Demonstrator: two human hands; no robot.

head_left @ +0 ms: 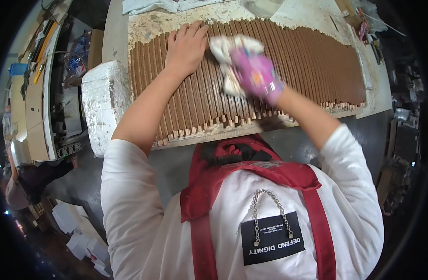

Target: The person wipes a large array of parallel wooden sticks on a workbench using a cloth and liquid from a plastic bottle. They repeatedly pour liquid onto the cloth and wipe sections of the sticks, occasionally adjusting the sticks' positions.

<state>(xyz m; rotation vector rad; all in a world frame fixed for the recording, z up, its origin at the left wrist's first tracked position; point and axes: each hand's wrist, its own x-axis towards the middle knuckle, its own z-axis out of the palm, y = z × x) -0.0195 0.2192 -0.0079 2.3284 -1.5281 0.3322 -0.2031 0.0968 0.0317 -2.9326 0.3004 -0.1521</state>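
A wide row of narrow brown wooden strips (312, 65) lies side by side on a worn board, their pale cut ends toward me. My bare left hand (188, 48) rests flat on the strips left of the middle, its fingers stretched toward the far edge. In a pink-purple patterned glove, my right hand (257, 77) presses a white cloth (232, 46) onto the strips near the middle. Motion blurs the glove and the cloth a little. Part of the cloth is hidden under the gloved fingers.
A white wrapped block (104, 105) stands at the table's left edge. Pale fabric (162, 4) and a translucent container (264, 6) lie at the far side. Shelving with tools (41, 51) is at the left, where another person (25, 182) is partly visible.
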